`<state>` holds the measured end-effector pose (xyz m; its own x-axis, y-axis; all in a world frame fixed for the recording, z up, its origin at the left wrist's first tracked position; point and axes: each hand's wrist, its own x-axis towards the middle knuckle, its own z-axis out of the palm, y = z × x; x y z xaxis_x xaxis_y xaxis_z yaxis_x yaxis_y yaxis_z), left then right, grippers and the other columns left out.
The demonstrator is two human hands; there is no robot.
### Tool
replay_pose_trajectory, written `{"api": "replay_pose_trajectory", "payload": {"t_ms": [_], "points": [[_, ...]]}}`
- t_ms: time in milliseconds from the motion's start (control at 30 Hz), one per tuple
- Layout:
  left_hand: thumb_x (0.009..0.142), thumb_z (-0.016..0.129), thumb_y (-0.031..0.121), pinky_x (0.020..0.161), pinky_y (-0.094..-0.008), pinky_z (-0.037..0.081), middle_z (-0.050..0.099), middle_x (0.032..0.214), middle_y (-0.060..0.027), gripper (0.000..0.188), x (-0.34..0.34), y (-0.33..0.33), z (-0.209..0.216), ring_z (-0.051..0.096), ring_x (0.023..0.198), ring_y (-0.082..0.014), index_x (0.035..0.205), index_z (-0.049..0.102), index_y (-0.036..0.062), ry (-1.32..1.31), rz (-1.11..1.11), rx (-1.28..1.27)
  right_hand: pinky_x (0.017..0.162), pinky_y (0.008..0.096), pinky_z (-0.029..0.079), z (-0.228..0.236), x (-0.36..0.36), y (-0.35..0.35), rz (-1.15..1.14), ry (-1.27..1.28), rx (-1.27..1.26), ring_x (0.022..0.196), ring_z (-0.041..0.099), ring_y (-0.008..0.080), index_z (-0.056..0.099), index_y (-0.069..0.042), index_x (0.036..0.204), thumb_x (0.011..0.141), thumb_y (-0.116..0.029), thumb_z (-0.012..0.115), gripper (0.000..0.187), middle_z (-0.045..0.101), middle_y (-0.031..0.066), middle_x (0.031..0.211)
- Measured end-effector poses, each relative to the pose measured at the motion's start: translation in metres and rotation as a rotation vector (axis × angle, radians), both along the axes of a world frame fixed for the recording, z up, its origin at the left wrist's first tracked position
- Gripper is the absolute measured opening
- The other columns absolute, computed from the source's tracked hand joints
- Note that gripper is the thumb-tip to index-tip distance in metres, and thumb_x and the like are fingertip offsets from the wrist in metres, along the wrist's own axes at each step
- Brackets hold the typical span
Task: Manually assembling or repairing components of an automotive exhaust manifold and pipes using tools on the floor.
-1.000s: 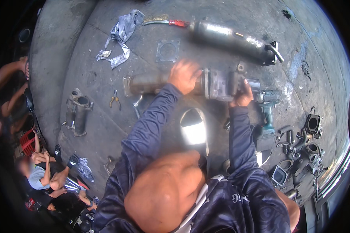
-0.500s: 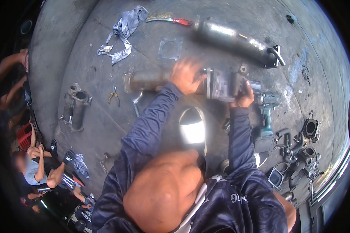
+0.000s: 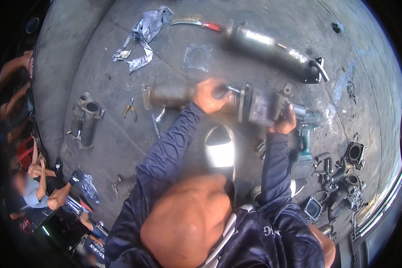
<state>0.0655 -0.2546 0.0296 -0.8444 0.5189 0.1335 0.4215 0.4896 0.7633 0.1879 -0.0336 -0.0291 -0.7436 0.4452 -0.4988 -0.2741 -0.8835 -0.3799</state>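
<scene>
A long brown-grey metal pipe [image 3: 169,95] lies across the floor in front of me, with a square flange at its right end. At that flange, a blurred grey metal housing [image 3: 262,106] is set against the pipe. My left hand [image 3: 210,96] is closed over the pipe, its fingers around a shiny bolt [image 3: 233,90] that points at the flange. Motion smears the fingertips. My right hand [image 3: 285,119] grips the housing's right end, thumb on top and the other fingers mostly hidden beneath. A teal cordless power tool [image 3: 304,140] lies just right of that hand.
Beyond lie a silver cylindrical pipe [image 3: 272,47], a square gasket [image 3: 197,57], a red-handled wire brush [image 3: 212,26] and a rag [image 3: 149,27]. Pliers [image 3: 130,109], a wrench [image 3: 157,120] and a two-port metal part [image 3: 87,120] are left. Several metal parts [image 3: 344,178] lie right. People sit far left.
The housing's right end has come slightly nearer to me with my right hand. My left hand has gone from spread fingers over the pipe to fingers curled around the bolt.
</scene>
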Motion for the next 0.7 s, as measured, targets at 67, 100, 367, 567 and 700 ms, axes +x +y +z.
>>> {"api": "replay_pose_trajectory", "payload": {"t_ms": [67,100,367,567,700], "points": [[0.071,0.07,0.004,0.078,-0.0308,0.051,0.065,0.088,-0.011,0.024,-0.001,-0.006,-0.003,0.064,0.088,-0.0229,0.093,0.061,0.0011,-0.088,0.02,0.031,0.088,0.0406,0.051,-0.004,0.003,0.006,0.003,0.007,-0.03,0.092,0.064,0.0273,0.058,0.002,0.108,0.079,-0.015,0.06,0.033,0.065,0.0136,0.101],[0.07,0.071,0.003,0.079,-0.0312,0.051,0.064,0.087,-0.0102,0.023,-0.002,-0.011,-0.008,0.064,0.089,-0.0235,0.09,0.06,0.0014,-0.319,0.074,0.138,0.088,0.0406,0.051,-0.006,0.006,0.006,0.004,0.009,-0.029,0.092,0.064,0.0273,0.058,0.002,0.108,0.079,-0.015,0.06,0.033,0.065,0.0136,0.101],[0.065,0.042,-0.007,0.071,-0.0475,0.053,0.049,0.074,-0.0058,0.022,-0.03,-0.015,-0.028,0.055,0.069,-0.0218,0.083,0.051,0.0026,-1.097,0.595,0.854,0.087,0.0404,0.052,0.009,0.008,-0.007,0.003,-0.026,-0.048,0.091,0.065,0.0271,0.058,0.002,0.108,0.078,-0.015,0.061,0.035,0.065,0.014,0.102],[0.073,0.07,0.024,0.077,-0.0436,0.05,0.062,0.093,-0.0197,0.037,-0.099,-0.042,-0.072,0.061,0.084,-0.0331,0.095,0.061,-0.0054,-0.247,0.794,-0.324,0.089,0.038,0.048,0.009,0.011,-0.014,0.029,0.006,-0.039,0.099,0.06,0.0272,0.057,0.004,0.112,0.083,-0.021,0.056,0.039,0.061,0.0148,0.108],[0.069,0.077,0.026,0.079,-0.041,0.049,0.063,0.093,-0.0279,0.043,-0.1,-0.04,-0.069,0.062,0.088,-0.0415,0.092,0.064,-0.0082,-0.041,0.646,-0.729,0.087,0.0397,0.051,0.024,0.012,-0.012,-0.029,-0.013,-0.078,0.09,0.065,0.0275,0.059,0.003,0.107,0.078,-0.016,0.059,0.034,0.065,0.0142,0.102]]}}
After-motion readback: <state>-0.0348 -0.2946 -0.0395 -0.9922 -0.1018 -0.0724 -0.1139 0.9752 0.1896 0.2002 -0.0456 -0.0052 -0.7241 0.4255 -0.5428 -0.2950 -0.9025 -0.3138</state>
